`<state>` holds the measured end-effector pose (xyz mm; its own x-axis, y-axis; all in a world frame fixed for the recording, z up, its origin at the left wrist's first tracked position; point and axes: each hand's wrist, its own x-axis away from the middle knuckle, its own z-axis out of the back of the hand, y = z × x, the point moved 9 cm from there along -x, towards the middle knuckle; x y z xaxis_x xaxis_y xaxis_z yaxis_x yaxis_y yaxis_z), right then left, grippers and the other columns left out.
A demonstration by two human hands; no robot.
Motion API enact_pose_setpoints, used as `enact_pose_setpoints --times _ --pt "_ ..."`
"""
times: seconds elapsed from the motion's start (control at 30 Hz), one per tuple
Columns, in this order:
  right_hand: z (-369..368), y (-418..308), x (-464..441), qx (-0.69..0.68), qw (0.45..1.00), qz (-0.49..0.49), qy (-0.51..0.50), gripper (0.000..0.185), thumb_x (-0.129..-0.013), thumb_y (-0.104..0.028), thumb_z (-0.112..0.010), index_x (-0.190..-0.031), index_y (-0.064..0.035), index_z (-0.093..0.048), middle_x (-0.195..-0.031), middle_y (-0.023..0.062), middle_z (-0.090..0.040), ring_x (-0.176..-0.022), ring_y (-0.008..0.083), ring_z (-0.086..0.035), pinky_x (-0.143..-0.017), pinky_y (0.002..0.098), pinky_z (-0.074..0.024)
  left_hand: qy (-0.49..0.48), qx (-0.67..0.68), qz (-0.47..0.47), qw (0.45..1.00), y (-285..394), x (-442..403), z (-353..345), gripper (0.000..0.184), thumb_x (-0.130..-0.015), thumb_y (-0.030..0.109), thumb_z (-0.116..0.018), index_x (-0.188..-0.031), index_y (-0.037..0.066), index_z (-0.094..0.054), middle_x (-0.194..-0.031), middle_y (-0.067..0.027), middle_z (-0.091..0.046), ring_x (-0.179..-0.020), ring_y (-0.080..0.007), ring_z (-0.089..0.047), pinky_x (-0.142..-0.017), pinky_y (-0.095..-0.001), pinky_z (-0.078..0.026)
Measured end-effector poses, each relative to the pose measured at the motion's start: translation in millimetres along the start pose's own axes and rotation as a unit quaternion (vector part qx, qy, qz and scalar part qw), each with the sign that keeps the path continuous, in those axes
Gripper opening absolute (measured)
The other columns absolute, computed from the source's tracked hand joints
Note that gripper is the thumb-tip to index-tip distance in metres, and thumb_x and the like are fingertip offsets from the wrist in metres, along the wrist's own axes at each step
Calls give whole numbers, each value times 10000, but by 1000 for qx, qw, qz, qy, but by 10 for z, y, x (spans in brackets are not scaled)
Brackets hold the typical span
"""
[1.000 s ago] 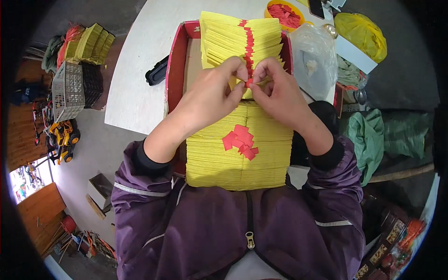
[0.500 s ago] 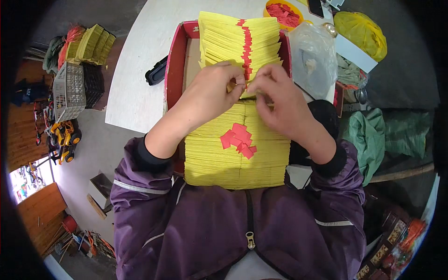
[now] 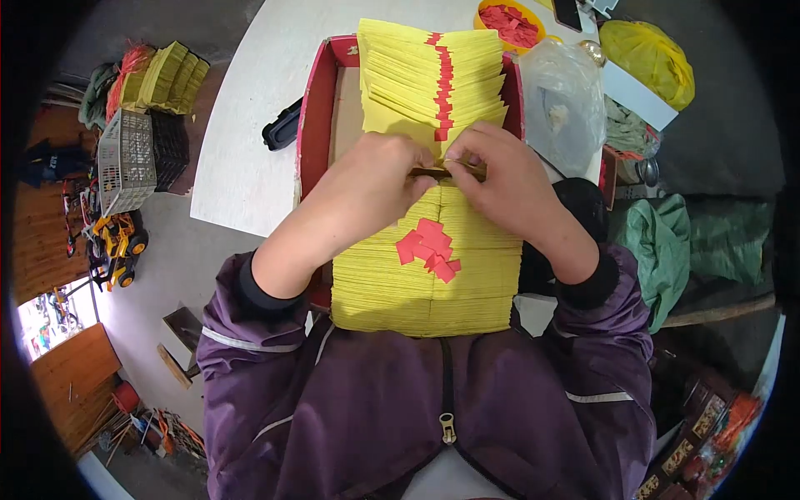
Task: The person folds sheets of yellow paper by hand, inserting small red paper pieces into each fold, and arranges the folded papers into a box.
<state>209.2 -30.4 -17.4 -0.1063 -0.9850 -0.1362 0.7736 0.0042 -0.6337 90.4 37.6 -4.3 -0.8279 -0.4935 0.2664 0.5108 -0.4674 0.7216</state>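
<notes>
A thick stack of folded yellow paper (image 3: 375,283) lies close to my body, its edges toward me. Several small red paper squares (image 3: 429,246) rest loosely on it. Farther back, yellow sheets (image 3: 396,75) lean in a fan, with a line of red paper pieces (image 3: 444,83) down the middle. My left hand (image 3: 375,179) and my right hand (image 3: 508,175) meet where the stack and the fan join. Both have thumb and fingers pinched on the edge of a yellow paper sheet; the fingertips partly hide it.
A red-walled box (image 3: 312,125) surrounds the papers on a white table (image 3: 242,158). Around it are a black case (image 3: 283,125), a yellow bowl of red pieces (image 3: 542,35), a clear plastic bag (image 3: 567,100) and a phone (image 3: 567,13). A plastic crate (image 3: 125,162) stands left.
Both hands have come slightly nearer to me and lower, and the fingers now part the paper, showing a dark gap. Another red piece shows at the lower end of the line.
</notes>
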Motion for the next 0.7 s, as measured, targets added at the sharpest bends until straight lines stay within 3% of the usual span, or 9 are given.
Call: enact_pose_setpoints --times 0.03,0.17,0.37,0.5,0.53,0.67,0.7 --pt "9 -10 4 0 1000 0 -1 124 -873 -16 -679 -989 -59 -668 -909 45 -619 -768 196 -570 -695 309 -465 0 1 0 1000 -33 -14 -20 99 -886 12 -739 -974 -28 -720 -870 -93 -707 -621 -232 -598 -611 -329 -484" --pt "76 -66 73 6 1000 -23 -15 193 -878 -81 -681 -1052 -73 -597 -924 43 -642 -901 290 -607 -777 371 -489 148 -41 -171 973 17 -65 45 91 -940 13 -691 -1007 -43 -719 -827 -101 -705 -581 -202 -608 -582 -316 -478" --pt "133 -131 174 -28 998 53 -12 250 -881 -70 -683 -1101 -93 -567 -923 39 -632 -884 274 -587 -804 382 -472 73 5 -70 995 0 -133 49 121 -980 34 -660 -1028 -54 -727 -757 -99 -694 -553 -182 -613 -565 -309 -476" --pt "165 -181 57 2 997 71 -17 226 -888 -59 -670 -1087 -105 -574 -953 58 -640 -914 260 -578 -877 404 -449 77 28 -57 995 -50 -175 2 129 -924 33 -633 -932 -50 -731 -794 -189 -716 -637 -347 -635 -650 -431 -510" --pt "165 -182 18 1 997 71 -16 226 -888 -59 -670 -1087 -105 -574 -953 58 -640 -914 260 -578 -877 404 -449 77 27 -56 995 -45 -173 4 129 -924 33 -633 -932 -50 -731 -794 -189 -716 -637 -347 -635 -650 -431 -510" --pt "191 -223 -119 41 995 92 17 250 -869 -78 -683 -1094 -120 -583 -1026 51 -646 -960 256 -575 -938 413 -423 43 10 -52 998 -26 -143 -46 118 -979 51 -665 -1012 -51 -717 -711 -87 -681 -535 -164 -544 -553 -289 -448" --pt "192 -223 -114 41 995 93 17 250 -869 -78 -683 -1094 -120 -583 -1026 51 -646 -960 256 -575 -938 413 -423 43 9 -51 998 -15 -137 -36 118 -979 51 -665 -1012 -51 -717 -711 -87 -681 -535 -164 -544 -553 -289 -448"
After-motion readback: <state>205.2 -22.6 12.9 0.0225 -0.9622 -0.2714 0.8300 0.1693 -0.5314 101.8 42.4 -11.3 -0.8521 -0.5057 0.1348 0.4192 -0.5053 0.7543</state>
